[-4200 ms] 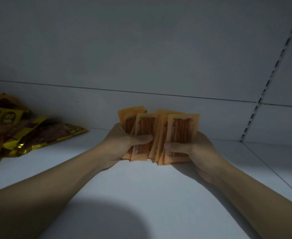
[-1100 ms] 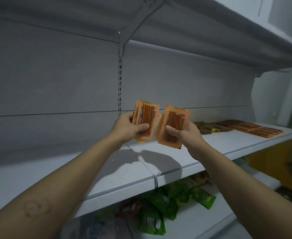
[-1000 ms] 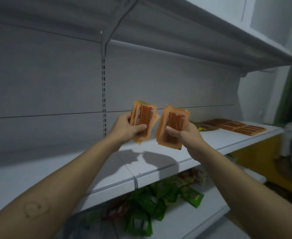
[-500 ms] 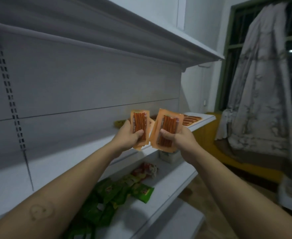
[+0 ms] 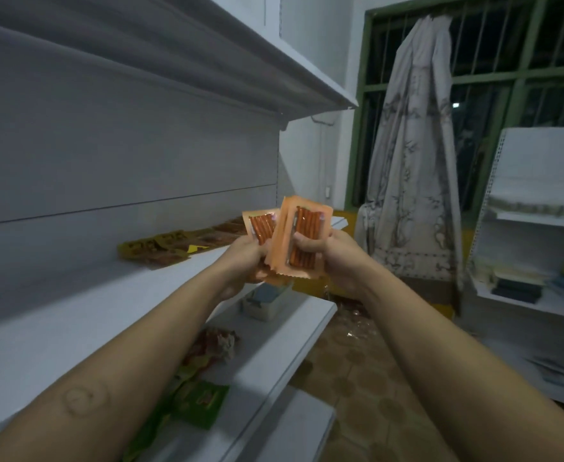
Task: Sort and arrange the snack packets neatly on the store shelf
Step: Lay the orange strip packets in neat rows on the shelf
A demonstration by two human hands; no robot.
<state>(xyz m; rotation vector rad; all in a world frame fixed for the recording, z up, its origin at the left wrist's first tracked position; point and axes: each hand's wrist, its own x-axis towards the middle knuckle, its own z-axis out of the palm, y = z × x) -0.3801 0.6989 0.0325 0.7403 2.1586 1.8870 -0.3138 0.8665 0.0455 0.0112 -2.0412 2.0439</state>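
A long white shelf (image 5: 74, 311) runs along the left side. Far down it lies a flat pile of yellow and brown packets (image 5: 160, 250). They overlap, so I cannot count them. On the lower shelf (image 5: 290, 345) lies one green packet (image 5: 200, 400) in plain sight, with more green ones half hidden beside it. Past those is a crumpled red pile (image 5: 215, 343). Then comes one small white box (image 5: 259, 308) with something grey-blue in it; I cannot tell what.

In the middle, two bare arms reach out. The left hand (image 5: 240, 261) grips the left orange bunch (image 5: 262, 225) at its bottom end. The right hand (image 5: 337, 261) grips the right orange bunch (image 5: 302, 241), thumb pressed on the front. That makes two bunches, held up in the air beside the long shelf's front edge. The right bunch covers part of the left one. Red-brown sticks show inside the packets. I cannot count the packets in each bunch.

On the right, one pale curtain (image 5: 413, 161) hangs at a green window. One white rack (image 5: 540, 168) holds a dark flat thing (image 5: 517, 291) and some blue-green things.
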